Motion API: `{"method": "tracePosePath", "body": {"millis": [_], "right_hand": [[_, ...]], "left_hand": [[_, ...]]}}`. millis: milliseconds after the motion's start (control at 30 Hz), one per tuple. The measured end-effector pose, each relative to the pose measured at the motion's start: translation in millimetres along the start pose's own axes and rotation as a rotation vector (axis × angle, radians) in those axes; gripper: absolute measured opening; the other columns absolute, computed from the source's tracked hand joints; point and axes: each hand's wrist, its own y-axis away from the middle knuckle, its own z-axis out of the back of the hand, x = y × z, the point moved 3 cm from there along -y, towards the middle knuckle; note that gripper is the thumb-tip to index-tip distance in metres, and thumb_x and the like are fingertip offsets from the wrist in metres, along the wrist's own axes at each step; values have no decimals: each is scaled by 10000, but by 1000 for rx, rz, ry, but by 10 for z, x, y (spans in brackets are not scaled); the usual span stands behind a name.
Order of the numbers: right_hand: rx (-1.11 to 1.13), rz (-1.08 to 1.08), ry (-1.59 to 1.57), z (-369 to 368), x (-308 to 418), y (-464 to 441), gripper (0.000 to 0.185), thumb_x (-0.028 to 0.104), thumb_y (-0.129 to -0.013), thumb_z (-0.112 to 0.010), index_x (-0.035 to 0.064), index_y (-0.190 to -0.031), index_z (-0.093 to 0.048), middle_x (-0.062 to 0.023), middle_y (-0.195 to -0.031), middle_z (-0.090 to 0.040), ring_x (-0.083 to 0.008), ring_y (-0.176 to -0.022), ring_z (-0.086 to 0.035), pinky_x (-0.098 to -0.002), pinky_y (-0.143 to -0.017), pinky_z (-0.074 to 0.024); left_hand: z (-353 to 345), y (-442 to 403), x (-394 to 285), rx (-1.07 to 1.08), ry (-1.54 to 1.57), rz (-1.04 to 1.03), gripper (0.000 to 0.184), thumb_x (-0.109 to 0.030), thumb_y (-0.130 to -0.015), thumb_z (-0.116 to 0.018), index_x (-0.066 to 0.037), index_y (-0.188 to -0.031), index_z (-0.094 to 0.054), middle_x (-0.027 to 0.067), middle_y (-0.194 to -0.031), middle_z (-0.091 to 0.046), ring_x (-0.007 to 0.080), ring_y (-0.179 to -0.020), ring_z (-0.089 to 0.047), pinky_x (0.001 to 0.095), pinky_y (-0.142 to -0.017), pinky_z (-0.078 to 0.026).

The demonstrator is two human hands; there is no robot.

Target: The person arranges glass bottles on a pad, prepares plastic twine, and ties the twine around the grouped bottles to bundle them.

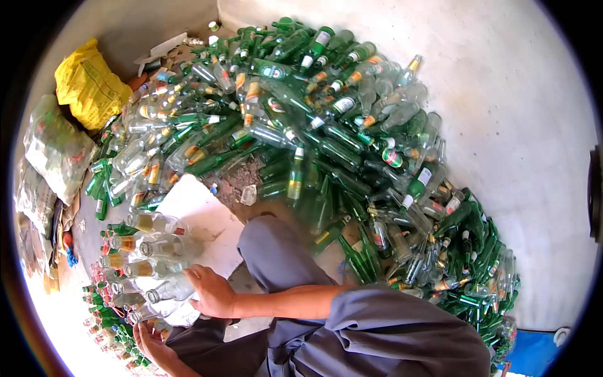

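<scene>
My right hand [212, 293] reaches in from the right, its fingers curled at the base of a clear glass bottle [171, 289] lying on its side. My left hand [152, 347] is lower left, fingers stretched out and apart beside the mouth of another clear bottle [146, 312]; firm contact cannot be made out. Above my hands, more clear bottles [168, 249] lie stacked, necks to the left, some with orange neck labels. A white sheet [196, 204] extends behind the stack.
A large heap of green and clear bottles [339, 151] curves along the wall [502, 113]. A yellow sack [91, 85] and a filled translucent bag [56, 147] stand at left. Small bottles stand in rows at lower left. My bent knee [273, 248] is beside the sheet; a blue object [531, 353] is lower right.
</scene>
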Motion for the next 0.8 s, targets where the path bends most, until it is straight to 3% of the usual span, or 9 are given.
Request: {"method": "tracePosePath", "body": {"millis": [100, 167, 233, 367, 400, 467, 567, 700, 800], "right_hand": [[84, -273, -138, -401, -355, 156, 752, 138, -709, -653, -70, -1360, -340, -282, -1259, -474, -435, -1096, -524, -458, -933, -449], [89, -348, -198, -521, -445, 180, 744, 127, -719, -610, -78, -1369, -310, -306, -1245, -483, -449, -1107, -523, -475, -934, -442], [49, -361, -219, -575, -483, 179, 743, 114, -716, -608, -77, -1367, -304, -313, -1235, -486, -446, -1115, -522, -478, -930, -445], [123, -536, -361, -709, -587, 165, 723, 108, -721, -603, -76, -1353, -304, -338, -1223, -479, -459, -1058, -553, -484, -898, -462], [175, -604, -406, -633, -537, 141, 766, 93, -725, -596, -103, -1390, -270, -343, -1286, -462, -436, -1170, -507, -437, -990, -420], [143, -615, -344, -694, -521, 167, 772, 101, -728, -597, -119, -1387, -259, -351, -1300, -446, -441, -1162, -513, -439, -988, -424], [151, -623, -250, -705, -489, 194, 793, 120, -735, -597, -145, -1388, -234, -368, -1338, -403, -449, -1162, -515, -440, -986, -431], [333, -680, -244, -533, -365, 86, 837, 153, -744, -604, -162, -1402, -192, -395, -1403, -312, -462, -1193, -493, -441, -991, -436], [296, -607, -171, -643, -384, 112, 863, 170, -747, -609, -156, -1415, -170, -408, -1426, -260, -473, -1190, -492, -447, -980, -447]], "left_hand": [[-6, -67, 403, 143, 248, 103, 323, -279, -963, -506, -80, -1212, -555, 39, -1134, -639, 146, -982, -578, 303, -798, -407], [-141, -67, 622, 118, 280, 275, 356, -360, -989, -403, -114, -1200, -550, 27, -1188, -599, 152, -1073, -532, 354, -913, -379], [-322, 0, 683, -63, 290, 407, 406, -425, -976, -383, -128, -1211, -529, 17, -1234, -567, 159, -1109, -501, 373, -919, -365], [-514, 27, 707, -129, 403, 469, 469, -486, -949, -371, -161, -1265, -492, 12, -1268, -547, 173, -1130, -487, 377, -932, -367], [-472, -41, 878, -97, 350, 398, 475, -475, -946, -368, -165, -1286, -487, 20, -1278, -537, 177, -1149, -489, 382, -933, -377], [-342, -183, 1183, 43, 180, 268, 509, -445, -961, -364, -133, -1361, -404, 36, -1368, -464, 183, -1211, -451, 387, -972, -337], [-150, -257, 1484, 205, 69, 143, 501, -424, -978, -342, -127, -1376, -404, 39, -1374, -473, 183, -1245, -440, 394, -1003, -312], [109, -427, 1734, 58, 393, 378, 471, -418, -981, -346, -136, -1341, -460, 33, -1337, -526, 179, -1254, -443, 392, -1003, -315], [-521, -26, 1173, -63, 451, 423, 477, -396, -985, -344, -113, -1354, -453, 51, -1365, -519, 190, -1238, -462, 376, -994, -339]]}}
